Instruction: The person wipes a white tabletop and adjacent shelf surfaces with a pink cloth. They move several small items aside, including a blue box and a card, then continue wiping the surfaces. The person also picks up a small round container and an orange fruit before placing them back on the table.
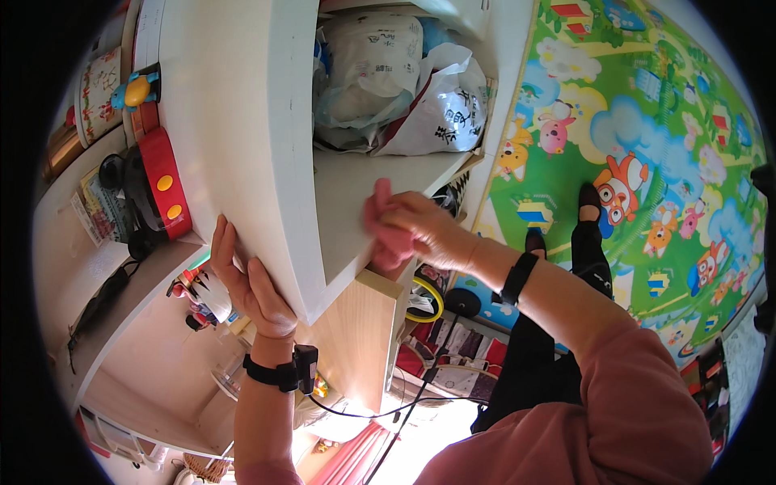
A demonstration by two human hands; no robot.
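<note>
The pink cloth (386, 230) looked soft, light and limp, the kind of thing that bunches rather than holds a shape, so it seemed unlikely to slip or break; it probably handled best gathered into a wad under the palm, with the fingers pinning its upper edge. It was a dull rose pink, crumpled into folds, with no pattern that could be made out.

The cloth lay on the white shelf (356, 194), on the shelf's flat surface near its front edge, just in front of the plastic bags (412, 89) stuffed further back on that shelf. The right hand (424, 226) was pressed down on it, its grip closed around the bunched fabric, so part of the cloth was hidden beneath the fingers.

The left hand (250, 283) held nothing: its grip was spread wide and flat against the thick front edge of the shelf, left of the cloth. A red round appliance (158, 182) stood further left of the shelf.
</note>
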